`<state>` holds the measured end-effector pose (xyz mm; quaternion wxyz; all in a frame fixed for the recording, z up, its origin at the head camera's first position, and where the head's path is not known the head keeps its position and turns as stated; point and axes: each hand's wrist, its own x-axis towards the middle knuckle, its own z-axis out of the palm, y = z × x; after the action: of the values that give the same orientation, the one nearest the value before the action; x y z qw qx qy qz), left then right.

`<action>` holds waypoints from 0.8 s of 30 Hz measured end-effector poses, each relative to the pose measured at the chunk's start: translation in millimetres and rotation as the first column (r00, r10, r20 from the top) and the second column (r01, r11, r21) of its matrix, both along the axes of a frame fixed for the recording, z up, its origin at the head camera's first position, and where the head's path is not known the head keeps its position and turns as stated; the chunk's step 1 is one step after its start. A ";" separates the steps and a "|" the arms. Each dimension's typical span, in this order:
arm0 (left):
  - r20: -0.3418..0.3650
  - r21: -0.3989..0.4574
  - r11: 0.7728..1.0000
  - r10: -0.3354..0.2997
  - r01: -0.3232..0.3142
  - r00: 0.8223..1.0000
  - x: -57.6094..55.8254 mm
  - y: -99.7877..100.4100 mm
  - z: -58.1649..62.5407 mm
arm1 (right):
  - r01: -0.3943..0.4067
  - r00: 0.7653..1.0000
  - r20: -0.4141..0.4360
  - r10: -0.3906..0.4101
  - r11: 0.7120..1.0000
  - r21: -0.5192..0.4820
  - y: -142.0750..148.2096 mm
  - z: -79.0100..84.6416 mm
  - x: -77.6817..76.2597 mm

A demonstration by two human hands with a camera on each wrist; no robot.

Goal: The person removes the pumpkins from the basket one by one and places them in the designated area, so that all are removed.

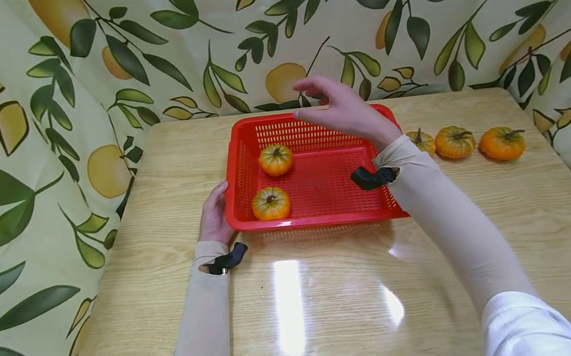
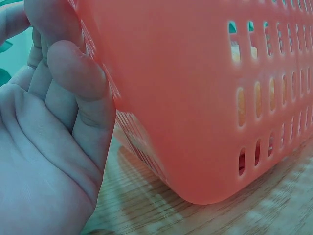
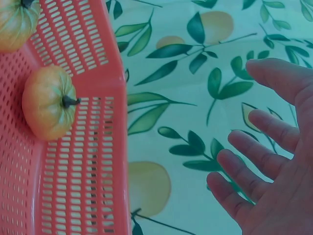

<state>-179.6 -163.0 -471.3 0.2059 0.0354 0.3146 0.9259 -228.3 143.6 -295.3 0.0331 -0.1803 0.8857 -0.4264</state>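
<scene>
A red plastic basket (image 1: 326, 219) with slotted walls stands on the table. Two small orange-yellow pumpkins, a rear one (image 1: 276, 160) and a front one (image 1: 270, 204), lie at its left end. My left hand (image 1: 216, 216) touches the outside of the basket's left wall; in the left wrist view its fingers (image 2: 78, 73) are loosely bent against the wall. Above the basket's back right part, my right hand (image 1: 338, 107) hovers with nothing in it. The right wrist view shows its fingers (image 3: 254, 156) spread, apart from the basket and the pumpkins.
To the right of the basket, three more pumpkins stand in a row: one (image 1: 421, 141) partly behind my right forearm, a middle one (image 1: 454, 142) and an outer one (image 1: 502, 143). A leaf-and-fruit patterned cloth (image 1: 251, 39) hangs behind the wooden table (image 1: 339, 295).
</scene>
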 end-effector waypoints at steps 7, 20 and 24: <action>-0.011 -0.025 0.999 0.021 -0.022 1.000 -0.7 0.4 -2.5 | -0.051 0.998 0.023 0.051 0.999 -0.002 -22.5 -9.5 -17.2; 0.000 -0.027 0.999 0.038 -0.038 0.999 -2.1 1.7 -2.8 | -0.087 0.992 0.094 0.086 0.996 0.005 -49.4 -36.5 -37.7; -0.003 -0.023 0.999 0.037 -0.037 0.999 -1.5 1.2 -2.7 | -0.096 0.987 0.135 0.091 0.995 0.032 -55.5 -44.6 -41.4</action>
<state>-181.1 -161.8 -474.0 0.1887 0.0283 0.3263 0.9258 -269.7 88.1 -339.9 0.1154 -0.1920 0.8801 -0.4186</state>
